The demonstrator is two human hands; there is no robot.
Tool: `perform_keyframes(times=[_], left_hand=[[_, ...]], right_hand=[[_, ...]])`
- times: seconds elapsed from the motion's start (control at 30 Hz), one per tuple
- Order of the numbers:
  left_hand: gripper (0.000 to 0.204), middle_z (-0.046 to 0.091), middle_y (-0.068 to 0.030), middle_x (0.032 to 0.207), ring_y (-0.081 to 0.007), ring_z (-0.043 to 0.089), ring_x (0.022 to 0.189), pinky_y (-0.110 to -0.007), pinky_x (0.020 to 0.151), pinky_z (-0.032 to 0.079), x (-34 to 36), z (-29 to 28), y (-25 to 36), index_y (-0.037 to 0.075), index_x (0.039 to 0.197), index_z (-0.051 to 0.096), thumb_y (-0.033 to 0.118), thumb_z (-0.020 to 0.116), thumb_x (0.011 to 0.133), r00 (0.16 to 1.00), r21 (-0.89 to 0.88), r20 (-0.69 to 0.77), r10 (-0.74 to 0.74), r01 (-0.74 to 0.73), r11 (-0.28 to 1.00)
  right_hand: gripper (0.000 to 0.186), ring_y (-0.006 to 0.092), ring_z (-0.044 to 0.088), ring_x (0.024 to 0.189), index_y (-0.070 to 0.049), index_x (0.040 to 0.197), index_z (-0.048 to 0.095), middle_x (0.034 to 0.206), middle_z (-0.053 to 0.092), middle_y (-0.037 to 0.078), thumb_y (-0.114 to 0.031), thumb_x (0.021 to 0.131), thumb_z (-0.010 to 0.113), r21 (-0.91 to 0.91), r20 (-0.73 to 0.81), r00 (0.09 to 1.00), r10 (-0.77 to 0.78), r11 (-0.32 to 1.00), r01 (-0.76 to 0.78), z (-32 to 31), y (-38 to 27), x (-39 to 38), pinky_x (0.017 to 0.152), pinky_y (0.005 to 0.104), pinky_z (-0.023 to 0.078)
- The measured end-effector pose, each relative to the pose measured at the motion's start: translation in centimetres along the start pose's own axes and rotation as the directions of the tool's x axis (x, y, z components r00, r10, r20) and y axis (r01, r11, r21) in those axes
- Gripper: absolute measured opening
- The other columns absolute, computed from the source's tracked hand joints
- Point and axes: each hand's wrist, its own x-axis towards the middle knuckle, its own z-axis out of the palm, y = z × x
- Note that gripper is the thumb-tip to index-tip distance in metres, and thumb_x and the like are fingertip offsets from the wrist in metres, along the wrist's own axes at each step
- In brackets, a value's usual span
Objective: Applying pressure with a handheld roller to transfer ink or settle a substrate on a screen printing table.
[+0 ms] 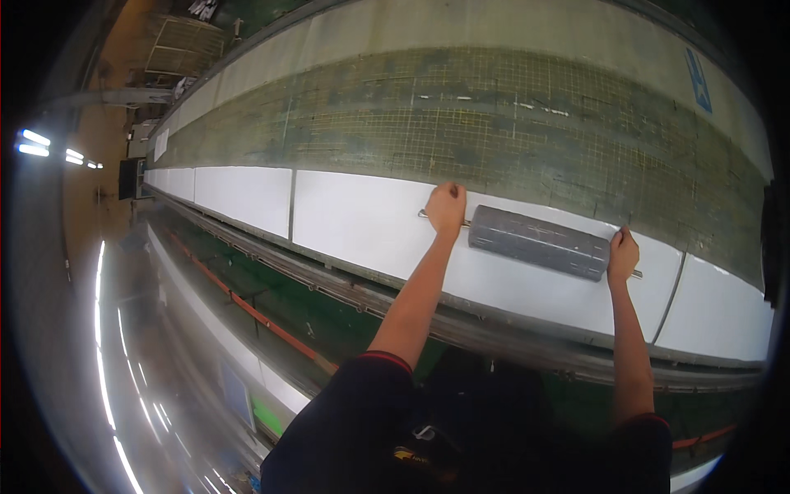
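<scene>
A thick grey roller (539,241) with a thin metal rod through its length lies across a white sheet (362,214). My left hand (446,209) is closed around the rod just past the roller's left end, and the rod's tip sticks out beyond the fist. At the other end, my right hand (623,253) grips the rod close to the roller, with a short bit of metal showing to its right. Both arms reach forward over the table's near edge. Under the roller the sheet looks flat.
Other white sheets (243,200) (714,313) lie in a row along the near side of a long table, with narrow gaps between them. Beyond them runs a worn green surface (354,115) with yellow grid lines. A metal rail (329,280) follows the near edge.
</scene>
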Motion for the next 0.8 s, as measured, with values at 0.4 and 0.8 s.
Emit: perform_keyframes(times=[0.4,0.8], left_hand=[[0.021,0.063,-0.0044,0.067,-0.0280,0.061,0.072,-0.046,0.066,0.047,-15.9,-4.4,-9.2,0.010,0.068,0.063,0.020,0.066,0.087,0.995,0.090,-0.035,0.095,-0.092,0.992],[0.029,0.059,-0.0095,0.072,-0.0320,0.055,0.089,-0.049,0.087,0.042,-24.1,-6.9,-16.4,0.005,0.070,0.064,0.018,0.058,0.095,0.939,0.126,-0.079,0.334,-0.323,0.938]], right_hand=[[0.017,0.0390,0.065,0.066,-0.012,0.086,0.067,0.069,0.066,0.015,-0.026,0.093,0.060,-0.151,0.034,0.998,-0.047,0.987,0.051,-3.2,3.3,-17.6,0.059,0.0507,0.047],[0.014,0.0357,0.065,0.076,-0.011,0.088,0.064,0.069,0.063,0.014,-0.025,0.090,0.063,-0.155,0.012,0.981,-0.194,0.969,0.194,-4.8,5.5,-26.9,0.074,0.0488,0.045]])
